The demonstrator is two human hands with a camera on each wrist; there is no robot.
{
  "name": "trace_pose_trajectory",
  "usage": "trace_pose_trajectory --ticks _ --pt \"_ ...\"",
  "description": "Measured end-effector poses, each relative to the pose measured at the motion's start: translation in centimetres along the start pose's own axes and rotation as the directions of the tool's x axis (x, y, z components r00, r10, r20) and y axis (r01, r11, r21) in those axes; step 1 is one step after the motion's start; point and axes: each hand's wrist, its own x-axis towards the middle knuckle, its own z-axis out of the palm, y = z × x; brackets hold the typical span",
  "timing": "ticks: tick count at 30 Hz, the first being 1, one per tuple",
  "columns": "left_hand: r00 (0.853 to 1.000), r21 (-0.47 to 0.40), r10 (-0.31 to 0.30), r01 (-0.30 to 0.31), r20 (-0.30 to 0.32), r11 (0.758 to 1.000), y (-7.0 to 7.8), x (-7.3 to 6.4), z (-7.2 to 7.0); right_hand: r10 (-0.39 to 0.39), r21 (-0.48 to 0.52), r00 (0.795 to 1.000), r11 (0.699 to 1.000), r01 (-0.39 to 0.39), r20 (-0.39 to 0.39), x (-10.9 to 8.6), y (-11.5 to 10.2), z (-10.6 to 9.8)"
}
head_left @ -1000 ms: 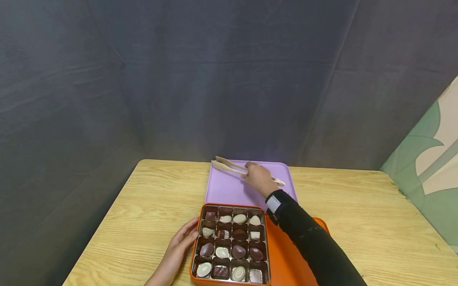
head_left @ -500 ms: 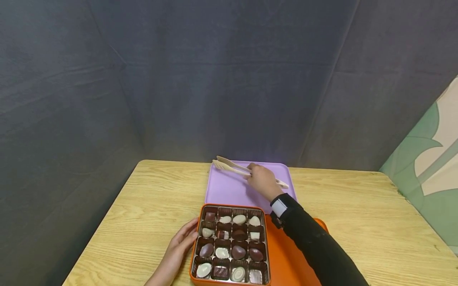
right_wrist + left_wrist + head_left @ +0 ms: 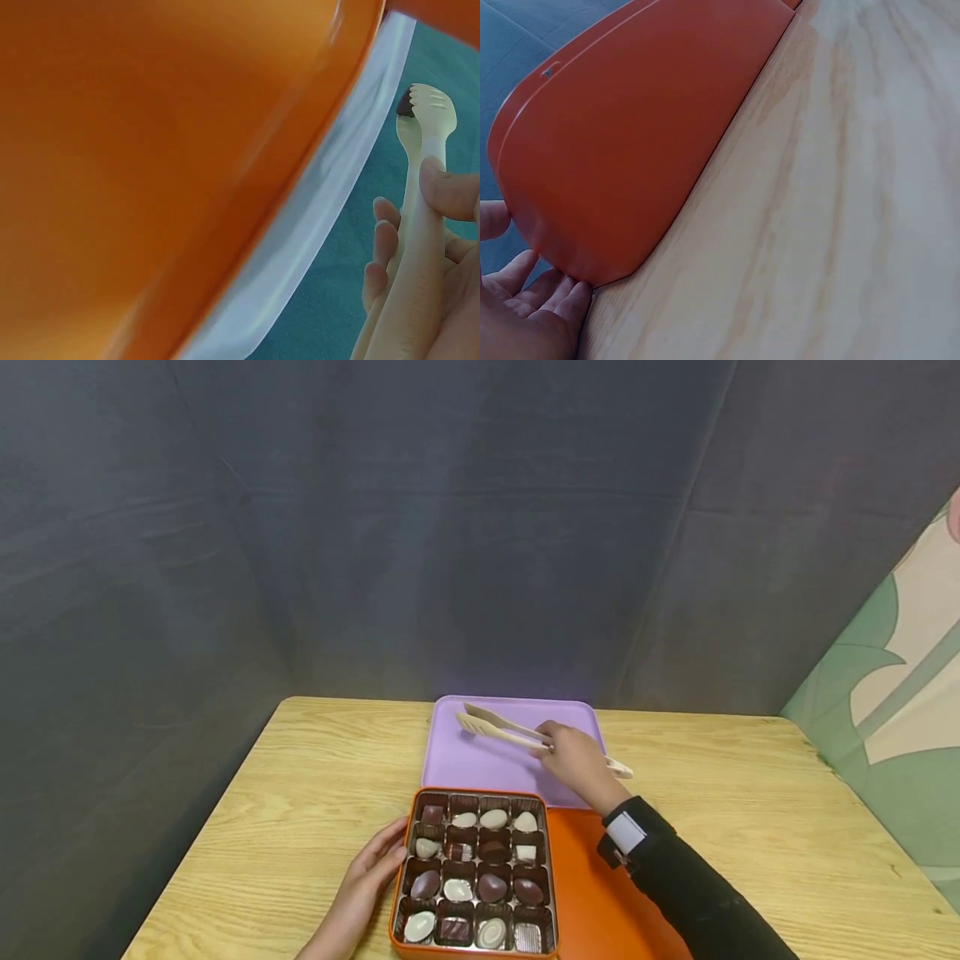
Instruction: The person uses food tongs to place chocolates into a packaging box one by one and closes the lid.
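Observation:
My right hand (image 3: 577, 760) holds a pair of cream-coloured tongs (image 3: 501, 733) above the purple tray (image 3: 457, 764), tips pointing to the far left. In the right wrist view, a small dark brown piece (image 3: 406, 103) shows between the tong tips, with my thumb on one arm and fingers on the other. An orange box (image 3: 472, 954) of chocolates stands in front of me, its dark insert divided into several compartments. Against its left side rests my left hand (image 3: 363, 881); in the left wrist view its fingertips touch the corner of the orange wall (image 3: 622, 165).
Right of the box lies a flat orange tray or lid (image 3: 600, 881), partly covered by my right sleeve (image 3: 697, 893). The purple tray sits behind the box at the far edge of the wooden table (image 3: 315, 785). A dark cloth (image 3: 480, 527) hangs behind the table.
My right hand and the tongs have moved right and nearer to me over the purple tray. My left hand stays at the box. The head view has shifted slightly.

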Motion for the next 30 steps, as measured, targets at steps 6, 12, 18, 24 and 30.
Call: trace_pose_trajectory --ticks 6,12,18,24,30 --pt "1.0 -0.007 0.003 -0.003 0.002 1.0 -0.2 0.0 0.3 -0.038 -0.005 0.999 0.999 0.038 -0.023 -2.3 0.6 -1.5" --pt "1.0 0.012 -0.001 0.001 -0.007 1.0 0.1 0.0 0.3 -0.047 0.015 0.999 0.999 0.047 -0.025 -5.1 0.6 -3.2" --pt "1.0 0.018 0.0 0.001 -0.024 1.0 0.5 0.1 0.0 -0.023 0.018 1.0 1.0 0.023 -0.004 -6.1 0.8 -3.5" --pt "1.0 0.02 -0.011 0.011 -0.021 1.0 0.6 0.0 0.1 -0.001 0.012 1.0 1.0 0.001 0.002 -6.1 1.3 -3.4" --pt "1.0 0.021 -0.013 0.013 -0.012 1.0 0.6 -0.1 0.2 0.004 0.01 1.0 1.0 -0.005 0.023 -6.0 1.4 -3.3"
